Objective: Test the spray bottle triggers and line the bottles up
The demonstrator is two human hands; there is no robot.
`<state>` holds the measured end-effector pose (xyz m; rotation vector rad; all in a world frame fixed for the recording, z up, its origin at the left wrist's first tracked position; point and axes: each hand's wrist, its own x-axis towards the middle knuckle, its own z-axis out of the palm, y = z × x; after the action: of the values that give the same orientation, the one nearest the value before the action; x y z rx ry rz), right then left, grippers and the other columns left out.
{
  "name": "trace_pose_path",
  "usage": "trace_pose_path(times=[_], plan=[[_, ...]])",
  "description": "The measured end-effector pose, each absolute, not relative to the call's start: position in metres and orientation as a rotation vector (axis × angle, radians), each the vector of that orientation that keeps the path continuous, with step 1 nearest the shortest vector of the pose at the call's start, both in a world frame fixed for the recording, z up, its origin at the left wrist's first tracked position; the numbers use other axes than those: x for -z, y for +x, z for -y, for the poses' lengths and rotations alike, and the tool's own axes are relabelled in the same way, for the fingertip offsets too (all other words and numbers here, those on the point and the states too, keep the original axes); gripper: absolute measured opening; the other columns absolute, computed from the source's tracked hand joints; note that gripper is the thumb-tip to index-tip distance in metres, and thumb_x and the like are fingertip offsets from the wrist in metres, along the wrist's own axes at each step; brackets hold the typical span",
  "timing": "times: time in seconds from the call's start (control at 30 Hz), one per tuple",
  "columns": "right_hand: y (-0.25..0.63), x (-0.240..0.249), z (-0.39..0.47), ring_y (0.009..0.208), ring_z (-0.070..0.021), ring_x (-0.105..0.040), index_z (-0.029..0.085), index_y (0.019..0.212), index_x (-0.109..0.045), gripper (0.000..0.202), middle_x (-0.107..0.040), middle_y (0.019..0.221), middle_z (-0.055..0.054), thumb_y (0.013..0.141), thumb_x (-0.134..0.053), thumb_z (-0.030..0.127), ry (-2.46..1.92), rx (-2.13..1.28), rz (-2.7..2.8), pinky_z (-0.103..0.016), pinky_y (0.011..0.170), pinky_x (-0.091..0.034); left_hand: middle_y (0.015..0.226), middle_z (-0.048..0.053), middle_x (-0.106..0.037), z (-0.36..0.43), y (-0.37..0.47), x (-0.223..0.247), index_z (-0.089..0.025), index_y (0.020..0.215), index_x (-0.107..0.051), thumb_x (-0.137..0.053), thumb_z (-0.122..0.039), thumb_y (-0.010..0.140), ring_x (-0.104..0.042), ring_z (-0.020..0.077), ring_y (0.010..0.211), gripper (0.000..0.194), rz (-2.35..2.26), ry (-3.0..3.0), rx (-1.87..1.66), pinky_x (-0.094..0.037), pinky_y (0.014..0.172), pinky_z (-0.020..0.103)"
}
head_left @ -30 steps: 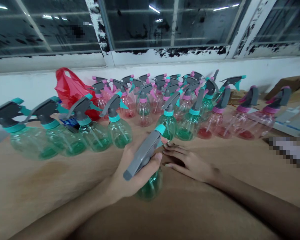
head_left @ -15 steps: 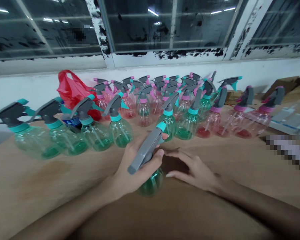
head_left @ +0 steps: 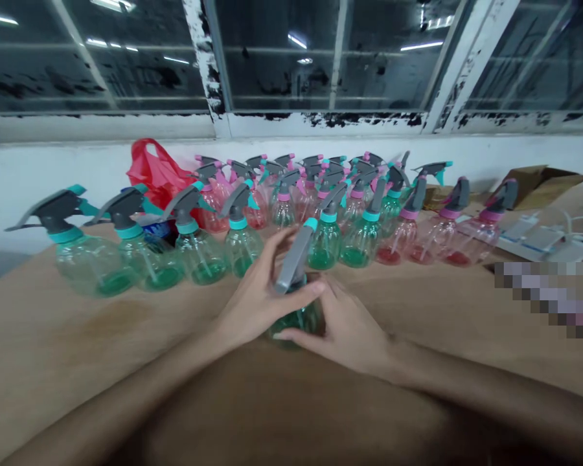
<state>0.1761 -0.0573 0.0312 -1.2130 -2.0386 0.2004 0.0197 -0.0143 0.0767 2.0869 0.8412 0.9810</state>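
A green spray bottle with a grey trigger head and turquoise nozzle stands in front of me, between both hands. My left hand is wrapped round its neck just under the spray head, the thumb lying across the front. My right hand grips the round body from the right, its thumb across the lower front. The far fingers of both hands are hidden behind the bottle. Closest beyond it is another green spray bottle, upright on the wooden table.
Several green bottles line the left, and pink bottles the right. More crowd behind in rows. A red plastic bag lies at back left. A cardboard box and white power strips are at the right, before a windowed wall.
My right hand has moved left and closed on the bottle's body; before, it was apart from it. My left hand still holds the neck. The camera view has shifted slightly.
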Motion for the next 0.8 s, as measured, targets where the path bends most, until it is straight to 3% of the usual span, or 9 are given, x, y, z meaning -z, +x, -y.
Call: trace_pose_path(times=[0.1, 0.2, 0.3, 0.4, 0.5, 0.63, 0.8], plan=[[0.178, -0.034, 0.042, 0.102, -0.0299, -0.055, 0.014, 0.117, -0.048, 0.058, -0.060, 0.106, -0.014, 0.080, -0.055, 0.058, -1.239, -0.042, 2.072, -0.046, 0.085, -0.048, 0.143, 0.009, -0.041, 0.015, -0.006, -0.063, -0.026, 0.137, -0.030, -0.064, -0.042, 0.082, -0.037, 0.0265, 0.133, 0.067, -0.890, 2.078, -1.015, -0.034, 0.108, 0.044], [0.177, -0.037, 0.022, 0.102, -0.0315, -0.053, 0.012, 0.112, -0.052, 0.060, -0.059, 0.106, -0.016, 0.079, -0.055, 0.062, -1.306, 0.104, 2.078, -0.048, 0.086, -0.047, 0.140, 0.010, -0.045, 0.021, -0.031, -0.047, -0.024, 0.131, -0.035, -0.052, -0.041, 0.090, -0.042, 0.0263, 0.130, 0.048, -1.069, 2.084, -0.948, -0.035, 0.107, 0.047], [0.173, -0.039, 0.001, 0.100, -0.0331, -0.054, 0.010, 0.110, -0.054, 0.062, -0.060, 0.102, -0.017, 0.077, -0.057, 0.062, -1.393, 0.165, 2.080, -0.047, 0.084, -0.048, 0.137, 0.008, -0.048, 0.029, -0.047, -0.035, -0.027, 0.127, -0.041, -0.051, -0.038, 0.090, -0.046, 0.0289, 0.125, 0.040, -1.225, 2.236, -0.796, -0.036, 0.103, 0.053], [0.170, -0.041, -0.015, 0.103, -0.0360, -0.054, 0.010, 0.116, -0.051, 0.063, -0.062, 0.104, -0.019, 0.078, -0.056, 0.061, -1.468, 0.217, 2.053, -0.050, 0.084, -0.048, 0.130, 0.006, -0.054, 0.031, -0.051, -0.023, -0.026, 0.121, -0.048, -0.051, -0.033, 0.090, -0.049, 0.0271, 0.123, 0.032, -1.248, 2.419, -0.716, -0.039, 0.102, 0.049], [0.167, -0.043, -0.025, 0.106, -0.0377, -0.054, 0.007, 0.119, -0.050, 0.067, -0.062, 0.109, -0.021, 0.077, -0.060, 0.058, -1.535, 0.262, 2.022, -0.052, 0.085, -0.047, 0.133, 0.008, -0.051, 0.028, -0.047, -0.010, -0.023, 0.122, -0.050, -0.052, -0.032, 0.089, -0.047, 0.0258, 0.125, 0.034, -1.186, 2.569, -0.618, -0.039, 0.103, 0.046], [0.165, -0.047, -0.032, 0.109, -0.0377, -0.053, 0.004, 0.115, -0.052, 0.066, -0.063, 0.108, -0.023, 0.074, -0.066, 0.054, -1.599, 0.262, 2.011, -0.050, 0.084, -0.049, 0.143, 0.013, -0.043, 0.024, -0.037, -0.001, -0.017, 0.129, -0.048, -0.052, -0.039, 0.089, -0.037, 0.0296, 0.133, 0.046, -1.095, 2.719, -0.412, -0.033, 0.107, 0.050], [0.163, -0.048, -0.044, 0.113, -0.0395, -0.051, 0.009, 0.116, -0.051, 0.061, -0.063, 0.106, -0.022, 0.076, -0.064, 0.053, -1.637, 0.187, 1.952, -0.053, 0.081, -0.051, 0.148, 0.013, -0.036, 0.025, -0.026, -0.006, -0.017, 0.135, -0.045, -0.045, -0.048, 0.091, -0.029, 0.0296, 0.138, 0.053, -1.023, 2.804, -0.261, -0.028, 0.110, 0.050]])
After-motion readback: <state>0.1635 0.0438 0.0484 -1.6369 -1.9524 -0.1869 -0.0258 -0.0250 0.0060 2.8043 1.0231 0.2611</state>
